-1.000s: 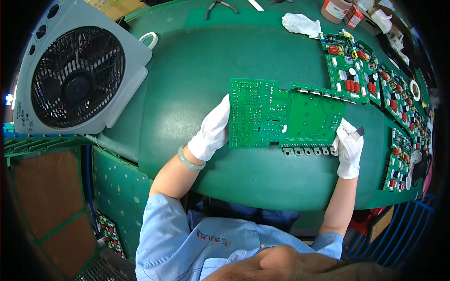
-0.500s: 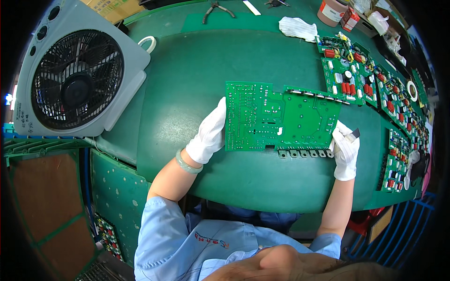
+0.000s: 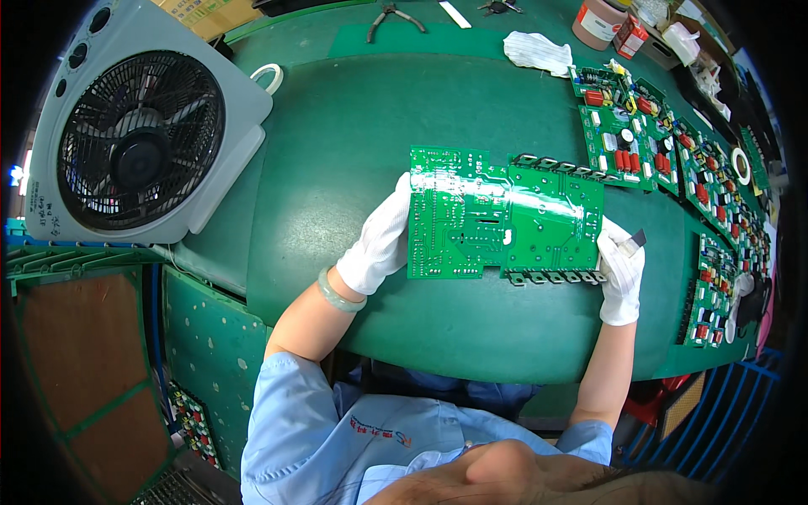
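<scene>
Between my two white-gloved hands is a green circuit board (image 3: 471, 219), its solder side facing up and a bright band of glare across it. Rows of metal-tabbed parts stick out along its far right and near right edges. My left hand (image 3: 383, 236) is closed on the board's left edge, with fingers partly hidden beneath. The lower right edge is gripped by my right hand (image 3: 621, 269). A small dark flat piece (image 3: 638, 239), of a kind I cannot make out, shows at the right hand's fingers.
Populated circuit boards (image 3: 627, 139) lie along the right side of the green table (image 3: 337, 126). A grey box fan (image 3: 139, 151) stands at the left. Pliers (image 3: 394, 18), a white cloth (image 3: 539, 52), a tape roll (image 3: 268, 77) and a pinkish tub (image 3: 598, 23) are at the far side.
The circuit board has tilted in my hands, so glare now crosses it and its far row of metal tabs shows more. Both hands keep their hold, nearly in place.
</scene>
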Available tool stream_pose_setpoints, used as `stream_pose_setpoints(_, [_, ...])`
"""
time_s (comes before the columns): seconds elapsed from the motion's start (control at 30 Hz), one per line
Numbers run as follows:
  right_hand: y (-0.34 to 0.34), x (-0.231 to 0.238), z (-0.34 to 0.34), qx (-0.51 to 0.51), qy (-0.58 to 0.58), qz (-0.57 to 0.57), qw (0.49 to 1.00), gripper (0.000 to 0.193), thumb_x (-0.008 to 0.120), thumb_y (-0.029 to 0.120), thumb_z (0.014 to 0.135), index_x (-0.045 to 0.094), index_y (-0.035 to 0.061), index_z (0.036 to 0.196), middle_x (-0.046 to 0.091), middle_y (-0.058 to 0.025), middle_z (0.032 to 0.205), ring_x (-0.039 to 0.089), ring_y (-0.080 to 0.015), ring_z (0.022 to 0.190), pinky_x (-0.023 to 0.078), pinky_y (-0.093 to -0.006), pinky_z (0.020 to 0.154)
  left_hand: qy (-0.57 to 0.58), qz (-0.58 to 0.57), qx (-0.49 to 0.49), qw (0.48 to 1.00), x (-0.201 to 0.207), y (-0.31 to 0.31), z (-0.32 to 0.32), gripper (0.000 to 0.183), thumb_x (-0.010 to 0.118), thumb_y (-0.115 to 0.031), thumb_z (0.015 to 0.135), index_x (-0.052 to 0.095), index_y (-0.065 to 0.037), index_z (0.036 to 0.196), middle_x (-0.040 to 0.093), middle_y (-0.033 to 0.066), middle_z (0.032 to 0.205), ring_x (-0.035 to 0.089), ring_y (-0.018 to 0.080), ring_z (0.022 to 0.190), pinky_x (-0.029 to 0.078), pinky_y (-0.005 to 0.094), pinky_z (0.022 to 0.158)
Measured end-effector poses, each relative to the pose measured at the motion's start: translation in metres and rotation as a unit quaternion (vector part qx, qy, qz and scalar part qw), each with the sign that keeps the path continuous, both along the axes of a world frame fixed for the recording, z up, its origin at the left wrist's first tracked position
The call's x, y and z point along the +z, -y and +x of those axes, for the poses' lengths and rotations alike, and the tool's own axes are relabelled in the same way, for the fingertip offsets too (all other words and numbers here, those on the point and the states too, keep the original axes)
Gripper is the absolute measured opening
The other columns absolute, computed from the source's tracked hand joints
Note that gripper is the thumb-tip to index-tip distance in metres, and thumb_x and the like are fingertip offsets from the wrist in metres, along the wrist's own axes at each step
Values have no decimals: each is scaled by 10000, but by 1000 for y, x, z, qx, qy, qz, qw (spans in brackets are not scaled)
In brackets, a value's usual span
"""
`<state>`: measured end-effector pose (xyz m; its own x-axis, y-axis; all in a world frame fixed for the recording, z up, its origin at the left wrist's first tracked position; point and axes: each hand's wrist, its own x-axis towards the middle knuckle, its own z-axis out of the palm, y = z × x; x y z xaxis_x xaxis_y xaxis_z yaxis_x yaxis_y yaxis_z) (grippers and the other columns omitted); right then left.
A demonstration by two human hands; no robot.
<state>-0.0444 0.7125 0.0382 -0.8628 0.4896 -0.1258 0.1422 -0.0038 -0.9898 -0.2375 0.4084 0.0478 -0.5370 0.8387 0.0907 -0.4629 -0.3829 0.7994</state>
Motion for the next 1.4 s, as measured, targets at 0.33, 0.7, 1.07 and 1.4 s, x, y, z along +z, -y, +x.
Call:
stream_pose_setpoints(0.33, [7,4,-3,7,-64,-50,997,383,626,145,916,601,-109,1202,689,-118,1052,657,-149,914,516,-273,813,71,10,-22,997,-3,-1,-3,470,366,-388,1039,402,-78,1392,503,75,1362,505,204,1225,405,401,1054])
stream_pose_setpoints(0.7, [4,2,-1,-17,-31,-88,996,340,635,148,913,635,-93,1153,696,-112,1022,659,-150,900,518,-274,798,149,6,-36,988,-2,-2,-1,505,332,-416,1044,457,-58,1378,544,74,1338,528,202,1207,403,384,1053])
stream_pose_setpoints(1.07, [9,33,-1,31,239,168,956,311,655,272,925,690,10,1089,576,22,634,421,-30,454,348,-221,419,-180,-203,41,962,9,-14,14,601,286,-474,1044,444,-9,1389,531,91,1350,504,179,1205,358,309,1063])
stream_pose_setpoints(1.4, [85,73,-52,98,-60,349,930,331,678,165,889,598,29,1180,674,-93,924,653,-156,743,524,-263,675,97,-193,9,976,-18,-30,15,609,331,-499,1029,512,0,1328,567,75,1279,504,143,1169,340,285,1056])
